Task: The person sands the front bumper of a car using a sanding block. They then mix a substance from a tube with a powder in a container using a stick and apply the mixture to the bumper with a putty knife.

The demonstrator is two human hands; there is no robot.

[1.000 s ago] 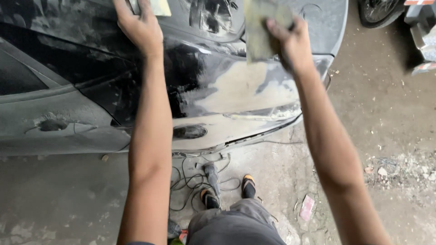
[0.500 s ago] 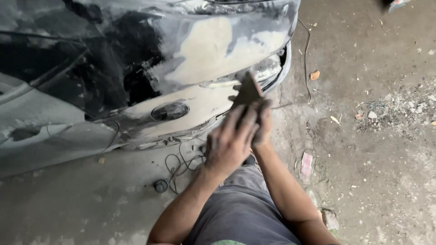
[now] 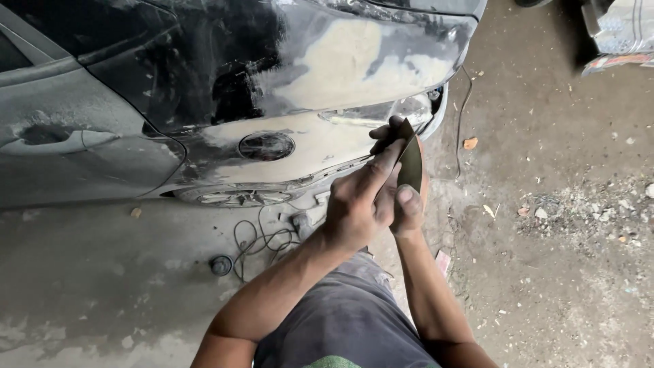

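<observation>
I judge the dark car body panel [image 3: 204, 88] part-way done: broad pale filler patches [image 3: 354, 65] lie scuffed across the far side, while dark paint around them looks untreated. In front of it, near the panel's right end, I hold a dark, folded sheet of sandpaper [image 3: 411, 160]. My right hand [image 3: 407, 197] pinches its lower edge with thumb on top. My left hand [image 3: 357, 204] crosses over, fingers closed, forefinger stretched along the sheet's left edge. Both forearms rise from near my lap.
</observation>
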